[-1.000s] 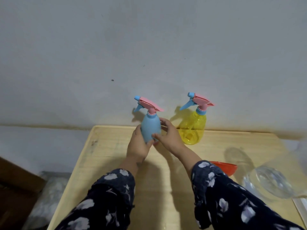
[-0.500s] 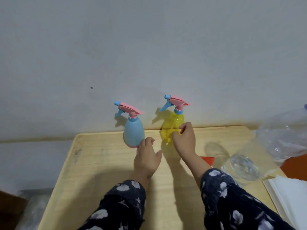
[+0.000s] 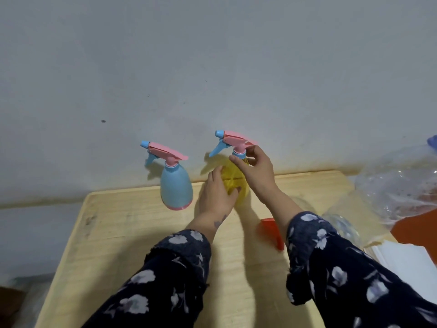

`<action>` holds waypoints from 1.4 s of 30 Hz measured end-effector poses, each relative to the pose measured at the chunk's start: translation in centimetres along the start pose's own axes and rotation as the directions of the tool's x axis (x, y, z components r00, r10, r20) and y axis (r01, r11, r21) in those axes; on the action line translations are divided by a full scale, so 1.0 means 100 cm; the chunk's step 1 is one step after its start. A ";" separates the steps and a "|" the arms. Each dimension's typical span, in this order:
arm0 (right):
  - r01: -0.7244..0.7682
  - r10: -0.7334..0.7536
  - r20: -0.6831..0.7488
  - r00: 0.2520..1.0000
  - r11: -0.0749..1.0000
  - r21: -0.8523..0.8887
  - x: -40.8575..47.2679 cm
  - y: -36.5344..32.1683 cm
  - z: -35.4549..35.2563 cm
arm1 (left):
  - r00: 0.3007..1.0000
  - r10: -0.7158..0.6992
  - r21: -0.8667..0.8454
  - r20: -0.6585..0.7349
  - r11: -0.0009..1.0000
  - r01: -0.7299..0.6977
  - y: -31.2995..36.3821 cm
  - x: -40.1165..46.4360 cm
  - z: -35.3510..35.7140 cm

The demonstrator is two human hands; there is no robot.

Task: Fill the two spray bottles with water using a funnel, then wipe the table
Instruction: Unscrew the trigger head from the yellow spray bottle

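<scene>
Left hand (image 3: 216, 197) round yellow spray bottle (image 3: 234, 181), right hand (image 3: 256, 170) at its neck

Domestic room, plainly furnished: a bare wooden table (image 3: 113, 233) against a stained, scuffed painted wall (image 3: 212, 67) beyond the hands, with crumpled clear plastic (image 3: 397, 185) right of the right hand (image 3: 256, 171).

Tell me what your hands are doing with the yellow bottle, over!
Left hand holds yellow spray bottle by its body. Right hand grips its neck under the pink trigger head. Head on, nothing filled. Red funnel lies by right wrist, clear.
</scene>
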State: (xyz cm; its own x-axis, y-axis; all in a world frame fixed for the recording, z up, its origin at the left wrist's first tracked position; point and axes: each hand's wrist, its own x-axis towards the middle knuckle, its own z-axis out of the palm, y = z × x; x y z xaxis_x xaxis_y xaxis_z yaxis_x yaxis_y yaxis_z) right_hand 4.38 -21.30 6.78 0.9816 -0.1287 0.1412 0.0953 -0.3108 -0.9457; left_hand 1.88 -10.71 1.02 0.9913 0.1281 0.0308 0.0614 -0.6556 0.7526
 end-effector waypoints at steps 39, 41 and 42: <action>-0.191 0.183 0.058 0.981 0.946 0.262 -0.236 -0.077 0.011 | 0.994 -0.013 0.063 -0.107 0.998 0.020 -0.022 -0.239 -0.116; -0.180 0.188 -0.020 0.982 0.962 0.204 -0.234 -0.072 0.007 | 0.995 -0.002 0.082 -0.096 0.997 0.010 -0.018 -0.243 -0.110; -0.176 0.186 -0.037 0.982 0.967 0.183 -0.233 -0.069 0.004 | 0.996 -0.002 0.089 -0.093 0.996 0.011 -0.017 -0.245 -0.108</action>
State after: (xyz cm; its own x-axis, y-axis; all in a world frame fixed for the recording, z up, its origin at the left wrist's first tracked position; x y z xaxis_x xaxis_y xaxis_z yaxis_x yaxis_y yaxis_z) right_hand -19.09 -15.77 9.94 0.9754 -0.2189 -0.0264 -0.0507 -0.1060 -0.9931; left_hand -23.77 -4.69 6.13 0.9759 0.1985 0.0904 0.0819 -0.7179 0.6913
